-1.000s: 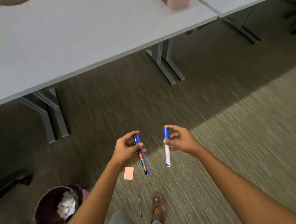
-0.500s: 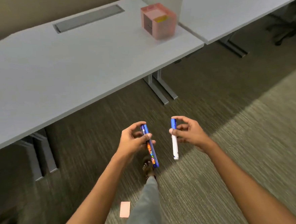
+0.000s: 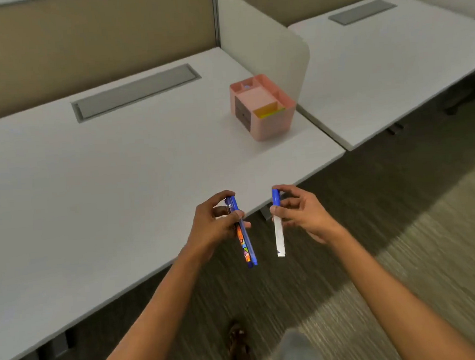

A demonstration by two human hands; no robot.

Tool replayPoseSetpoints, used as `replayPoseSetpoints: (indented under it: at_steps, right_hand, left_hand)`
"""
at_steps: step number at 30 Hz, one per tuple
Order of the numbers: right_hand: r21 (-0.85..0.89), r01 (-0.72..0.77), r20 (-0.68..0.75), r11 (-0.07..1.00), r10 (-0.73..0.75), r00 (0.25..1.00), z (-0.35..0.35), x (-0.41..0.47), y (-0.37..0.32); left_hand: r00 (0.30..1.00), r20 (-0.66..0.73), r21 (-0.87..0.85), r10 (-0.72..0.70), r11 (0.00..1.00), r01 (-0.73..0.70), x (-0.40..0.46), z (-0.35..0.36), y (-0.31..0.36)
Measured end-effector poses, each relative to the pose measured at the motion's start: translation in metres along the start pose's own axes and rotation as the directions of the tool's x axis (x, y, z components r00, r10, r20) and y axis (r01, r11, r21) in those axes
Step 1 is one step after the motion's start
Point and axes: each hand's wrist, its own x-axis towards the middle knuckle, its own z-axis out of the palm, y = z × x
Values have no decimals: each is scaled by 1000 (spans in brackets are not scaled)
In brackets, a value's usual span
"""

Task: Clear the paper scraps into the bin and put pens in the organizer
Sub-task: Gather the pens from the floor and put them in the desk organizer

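Observation:
My left hand [image 3: 215, 223] grips two pens [image 3: 245, 241] held together, one blue and one with a colourful pattern, tips pointing down. My right hand [image 3: 300, 213] pinches a white marker with a blue cap [image 3: 279, 233], held upright. Both hands hover at the front edge of the white desk [image 3: 104, 183]. The pink organizer [image 3: 268, 121] with several compartments stands at the desk's far right, well beyond both hands; something yellow lies in its front compartment. No bin or paper scrap is in view.
A grey cable hatch [image 3: 136, 91] is set into the desk's back. A white divider panel [image 3: 266, 40] rises behind the organizer, with a second white desk [image 3: 391, 65] to the right. Carpet lies below, and my sandalled foot [image 3: 239, 345] shows.
The view has lifted from the floor to the desk as I stepped toward it. The bin and the pink note on the carpet dropped out of view. Both hands keep their pens.

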Motion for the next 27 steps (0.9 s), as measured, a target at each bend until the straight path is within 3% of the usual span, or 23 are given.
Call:
replayPoseSetpoints:
  at_steps: [8, 16, 21, 27]
  right_hand:
    - [-44, 51, 65, 998, -48, 997, -50, 128, -79]
    - [-77, 97, 199, 992, -80, 977, -117, 264, -166]
    - [-276, 229, 137, 933, -198, 971, -147, 342, -216]
    - [-479, 310, 65, 821, -319, 946, -142, 407, -227]
  left_hand:
    - [994, -87, 23, 61, 998, -60, 108, 8, 63]
    - [963, -262, -48, 61, 996, -76, 224, 44, 119]
    - [915, -392, -28, 97, 993, -117, 291, 55, 156]
    - [865, -485, 45, 130, 991, -123, 359, 48, 187]
